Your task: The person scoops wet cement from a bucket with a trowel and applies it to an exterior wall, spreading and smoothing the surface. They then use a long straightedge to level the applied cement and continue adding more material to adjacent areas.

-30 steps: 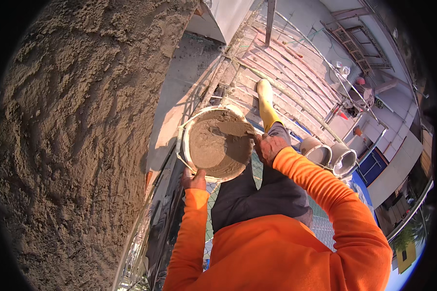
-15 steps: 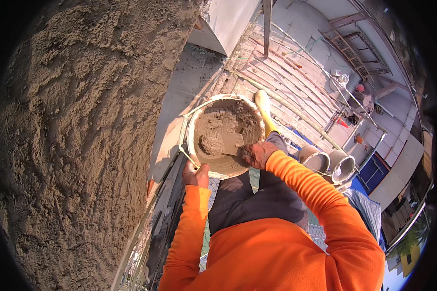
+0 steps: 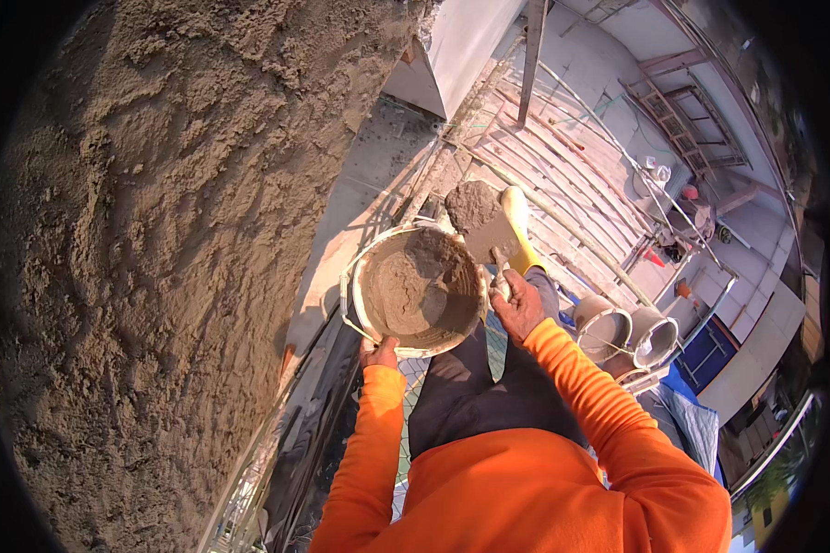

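Observation:
My left hand [image 3: 378, 353] grips the near rim of a white bucket [image 3: 404, 293] holding grey-brown mortar. My right hand [image 3: 518, 308] is closed on the handle of a trowel [image 3: 487, 241], raised just beyond the bucket's right side with a thick lump of mortar [image 3: 471, 205] on its blade. A rough, wet mortar-coated wall [image 3: 166, 258] fills the left of the view. Past the trowel shows a yellow boot [image 3: 516, 212], partly hidden by it.
Scaffold poles [image 3: 563, 212] and wooden slats lie below and ahead. More buckets [image 3: 653, 341] stand to my right beside blue sheeting [image 3: 678, 383]. A pale wall corner [image 3: 461, 46] is at the top, and green mesh shows below my legs.
The trowel has come up out of the bucket with a lump of mortar and moved forward and to the right. The bucket sits slightly lower in view, more mortar-coated wall showing above.

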`<state>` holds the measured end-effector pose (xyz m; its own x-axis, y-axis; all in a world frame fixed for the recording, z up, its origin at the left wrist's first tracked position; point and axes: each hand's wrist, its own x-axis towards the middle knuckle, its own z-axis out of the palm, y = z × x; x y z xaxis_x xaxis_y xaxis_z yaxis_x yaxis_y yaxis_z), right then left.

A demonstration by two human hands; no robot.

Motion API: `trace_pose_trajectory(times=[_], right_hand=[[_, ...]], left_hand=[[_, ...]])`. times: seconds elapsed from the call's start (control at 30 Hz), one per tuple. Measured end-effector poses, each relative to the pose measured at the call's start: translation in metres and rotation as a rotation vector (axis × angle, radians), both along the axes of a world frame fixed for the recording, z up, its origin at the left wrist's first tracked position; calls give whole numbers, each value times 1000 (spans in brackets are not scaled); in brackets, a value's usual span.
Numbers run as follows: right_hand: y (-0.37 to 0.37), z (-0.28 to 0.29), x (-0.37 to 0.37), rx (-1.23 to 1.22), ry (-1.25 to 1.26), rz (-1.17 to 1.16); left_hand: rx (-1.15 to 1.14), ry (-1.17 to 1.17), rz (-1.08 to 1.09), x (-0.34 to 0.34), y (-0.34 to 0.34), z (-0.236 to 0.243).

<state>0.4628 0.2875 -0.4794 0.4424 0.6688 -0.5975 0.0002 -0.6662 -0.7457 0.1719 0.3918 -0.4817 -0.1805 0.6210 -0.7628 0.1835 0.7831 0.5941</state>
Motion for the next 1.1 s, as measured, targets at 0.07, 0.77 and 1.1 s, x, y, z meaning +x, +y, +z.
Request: trace_pose_trajectory(times=[0.07, 0.77, 1.1], right_hand=[[22, -19, -34, -58, -66, -246], [7, 38, 37, -290, -326, 1108], [52, -17, 92, -72, -572, 1314]], left_hand=[[98, 17, 9, -24, -11, -19], [244, -22, -24, -3, -30, 44], [357, 91, -115, 127, -40, 114]])
